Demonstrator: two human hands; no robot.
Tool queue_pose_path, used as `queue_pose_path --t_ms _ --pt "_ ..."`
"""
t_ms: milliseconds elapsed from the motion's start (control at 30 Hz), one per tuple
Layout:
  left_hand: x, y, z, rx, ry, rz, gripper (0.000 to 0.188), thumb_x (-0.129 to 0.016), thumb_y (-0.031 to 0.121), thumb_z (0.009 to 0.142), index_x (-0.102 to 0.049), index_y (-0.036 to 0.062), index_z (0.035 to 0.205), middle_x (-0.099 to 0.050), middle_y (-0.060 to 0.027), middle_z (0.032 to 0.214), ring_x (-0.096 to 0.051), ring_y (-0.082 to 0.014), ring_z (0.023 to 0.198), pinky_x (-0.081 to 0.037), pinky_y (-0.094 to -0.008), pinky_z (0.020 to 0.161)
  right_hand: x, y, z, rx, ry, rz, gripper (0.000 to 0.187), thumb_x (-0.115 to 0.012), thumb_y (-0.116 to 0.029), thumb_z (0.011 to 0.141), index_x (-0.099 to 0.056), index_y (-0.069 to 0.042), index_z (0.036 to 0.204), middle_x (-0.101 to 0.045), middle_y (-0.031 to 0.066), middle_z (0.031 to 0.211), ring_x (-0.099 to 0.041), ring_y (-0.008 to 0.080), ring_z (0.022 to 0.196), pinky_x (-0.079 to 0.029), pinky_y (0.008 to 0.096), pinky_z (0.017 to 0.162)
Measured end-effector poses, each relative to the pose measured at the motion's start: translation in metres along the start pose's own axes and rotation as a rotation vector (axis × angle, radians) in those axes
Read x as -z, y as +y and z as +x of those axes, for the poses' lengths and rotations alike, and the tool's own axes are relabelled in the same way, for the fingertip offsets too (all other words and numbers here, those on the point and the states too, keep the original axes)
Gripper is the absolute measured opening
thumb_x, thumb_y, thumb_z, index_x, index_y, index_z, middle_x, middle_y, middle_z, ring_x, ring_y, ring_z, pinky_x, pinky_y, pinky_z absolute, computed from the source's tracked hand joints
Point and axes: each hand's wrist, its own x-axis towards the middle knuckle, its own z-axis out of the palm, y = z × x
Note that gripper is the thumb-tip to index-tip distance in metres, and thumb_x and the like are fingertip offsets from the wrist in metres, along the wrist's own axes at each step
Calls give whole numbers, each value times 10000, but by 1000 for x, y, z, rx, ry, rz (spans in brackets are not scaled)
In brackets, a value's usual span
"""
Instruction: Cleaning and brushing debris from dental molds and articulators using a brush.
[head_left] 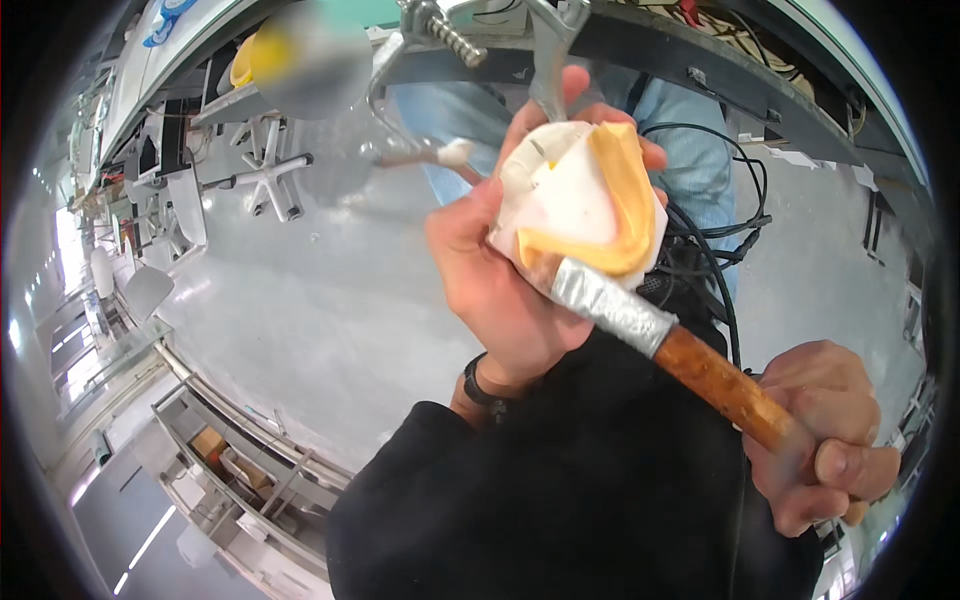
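My left hand is wrapped round a white dental plaster cast from below and behind, fingertips showing along its far edge. A horseshoe-shaped rim of yellow wax sits on the cast. In my closed right hand, at the lower right, is a wooden-handled tool that looks like a flat brush, with a silver metal collar. Its short brownish tip lies against or just over the near left end of the wax; contact is hard to tell.
Beyond my hands, a bench edge crosses the top. A metal frame with a spring juts over it, close to the cast. A blurred grey and yellow object is at upper left. Black cables hang at right; a wheeled chair base stands left.
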Motion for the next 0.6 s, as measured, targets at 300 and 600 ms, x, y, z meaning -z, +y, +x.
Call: queue_pose_path --t_ms 300,600 --pt "2 7 -1 -20 23 -29 650 -343 404 800 -329 6 1313 -505 -158 1115 -525 -326 999 -458 -435 808 -17 1 6 21 111 -225 344 -425 -389 929 -428 -73 1064 -518 105 738 -465 165 486 -400 283 427" --pt "3 5 -3 20 -34 -68 676 -350 402 782 -323 -13 1315 -507 -166 1094 -539 -320 959 -478 -416 769 -4 -6 8 -69 43 -202 201 -466 -273 904 -404 -84 929 -473 73 657 -431 160 467 -346 251 414"
